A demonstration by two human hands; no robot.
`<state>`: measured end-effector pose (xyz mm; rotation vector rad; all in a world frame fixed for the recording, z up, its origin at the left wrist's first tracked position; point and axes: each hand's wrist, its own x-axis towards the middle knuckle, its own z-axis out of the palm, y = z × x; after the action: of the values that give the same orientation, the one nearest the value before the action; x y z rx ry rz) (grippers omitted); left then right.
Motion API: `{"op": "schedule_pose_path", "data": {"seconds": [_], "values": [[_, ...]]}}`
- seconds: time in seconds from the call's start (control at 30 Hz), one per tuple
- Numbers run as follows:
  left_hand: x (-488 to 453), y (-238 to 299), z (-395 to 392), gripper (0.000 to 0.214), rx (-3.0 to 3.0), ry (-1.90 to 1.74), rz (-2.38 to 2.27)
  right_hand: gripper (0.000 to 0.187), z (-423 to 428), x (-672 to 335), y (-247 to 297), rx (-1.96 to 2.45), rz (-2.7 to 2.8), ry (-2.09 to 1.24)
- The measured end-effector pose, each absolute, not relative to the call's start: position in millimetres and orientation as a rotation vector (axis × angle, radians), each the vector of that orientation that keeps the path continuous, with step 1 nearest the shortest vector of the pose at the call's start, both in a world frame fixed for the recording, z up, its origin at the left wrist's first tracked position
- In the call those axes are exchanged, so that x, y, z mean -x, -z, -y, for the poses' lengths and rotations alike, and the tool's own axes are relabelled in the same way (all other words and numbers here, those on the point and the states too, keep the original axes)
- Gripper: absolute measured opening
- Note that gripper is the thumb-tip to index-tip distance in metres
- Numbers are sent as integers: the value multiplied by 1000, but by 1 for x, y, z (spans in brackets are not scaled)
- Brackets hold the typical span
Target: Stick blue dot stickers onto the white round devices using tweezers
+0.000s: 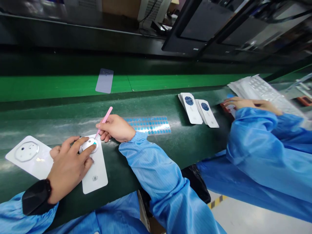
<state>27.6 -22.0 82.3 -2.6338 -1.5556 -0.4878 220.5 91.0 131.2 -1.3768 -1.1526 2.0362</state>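
Note:
My left hand lies on a white phone back cover, its index finger pressed on the round camera ring at the cover's top. My right hand pinches pink tweezers, whose tip touches that ring. A clear sheet of small blue round stickers lies just right of my right hand. A second white cover with a round camera ring lies to the left of my left hand.
A grey cover lies on the green conveyor belt beyond the dark bench. Two small stacks of white covers lie to the right. A co-worker's blue-sleeved arms and hands work at far right, by a pile of clear bags.

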Motion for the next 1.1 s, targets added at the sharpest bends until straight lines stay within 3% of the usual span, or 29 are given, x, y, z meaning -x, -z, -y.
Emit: {"op": "schedule_pose_path", "data": {"seconds": [0.63, 1.1], "values": [[-34, -86, 26, 32, 2644, 498, 1707, 32, -90, -223, -136, 1406, 1146, -2059], [-36, -79, 32, 39, 2648, 472, 1760, 31, -91, -226, -134, 1404, 1133, -2073]]}}
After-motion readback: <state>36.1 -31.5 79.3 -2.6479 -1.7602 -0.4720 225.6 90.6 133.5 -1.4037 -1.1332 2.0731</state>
